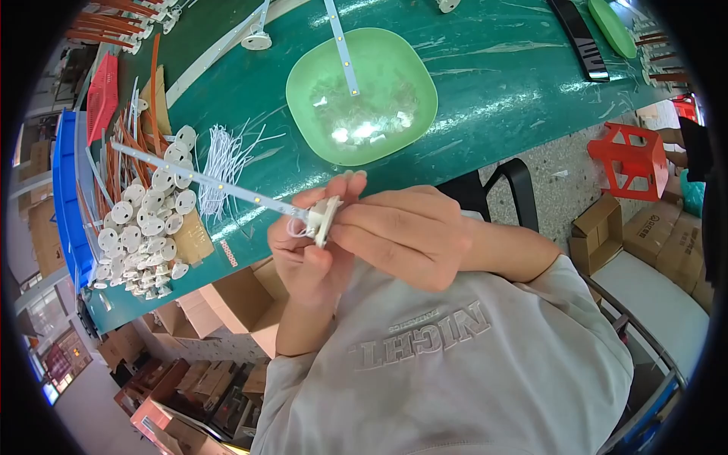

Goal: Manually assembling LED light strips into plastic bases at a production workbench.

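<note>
Your hands hold a round cap (324, 220) just before the bowl (402, 129) on the table (485, 83); piled caps (144, 220) and loose wires (224, 163) lie left of the bowl.

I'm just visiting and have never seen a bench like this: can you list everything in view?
LED strip: one, white, held out leftward from the hands
Round end cap: one, white, between both hands' fingers
Loose caps: a heap, white, left on the table
Thin wires: a bundle, white, beside the heap
Bowl: one, green, holds small clear parts and a second strip
Table: one, dark green
Cardboard boxes: several, brown, on the floor
Stool: one, red, right
Left hand: grips the cap
Right hand: pinches the cap
</note>
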The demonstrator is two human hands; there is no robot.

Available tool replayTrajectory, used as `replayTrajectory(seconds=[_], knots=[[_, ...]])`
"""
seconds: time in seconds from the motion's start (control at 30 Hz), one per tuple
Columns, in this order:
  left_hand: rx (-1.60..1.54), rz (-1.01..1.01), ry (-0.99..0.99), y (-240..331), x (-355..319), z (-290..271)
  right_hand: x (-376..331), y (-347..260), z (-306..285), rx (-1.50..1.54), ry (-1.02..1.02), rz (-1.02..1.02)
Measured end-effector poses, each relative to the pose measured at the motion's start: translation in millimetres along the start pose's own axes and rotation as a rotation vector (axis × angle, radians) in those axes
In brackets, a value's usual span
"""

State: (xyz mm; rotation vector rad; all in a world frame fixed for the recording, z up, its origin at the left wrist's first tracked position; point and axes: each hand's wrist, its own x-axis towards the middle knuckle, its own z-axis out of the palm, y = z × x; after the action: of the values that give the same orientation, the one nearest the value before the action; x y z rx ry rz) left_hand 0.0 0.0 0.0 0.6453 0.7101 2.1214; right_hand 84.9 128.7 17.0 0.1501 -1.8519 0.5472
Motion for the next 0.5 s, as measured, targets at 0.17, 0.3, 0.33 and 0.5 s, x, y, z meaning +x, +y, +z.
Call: replayTrajectory(seconds=[0.17, 0.3, 0.33, 0.5], knots=[[-0.021, 0.024, -0.136, 7, 9, -5, 1, 4, 6, 0.140, 0.081, 0.028], [-0.015, 0.075, -0.041, 8, -3, 1, 7, -4, 3, 0.091, 0.039, -0.025], [0.035, 0.106, -0.078, 8, 0, 1, 8, -5, 1, 0.091, -0.004, 0.003], [0.528, 0.186, -0.073, 37, 16, -10, 13, -1, 8, 0.153, -0.133, 0.100]])
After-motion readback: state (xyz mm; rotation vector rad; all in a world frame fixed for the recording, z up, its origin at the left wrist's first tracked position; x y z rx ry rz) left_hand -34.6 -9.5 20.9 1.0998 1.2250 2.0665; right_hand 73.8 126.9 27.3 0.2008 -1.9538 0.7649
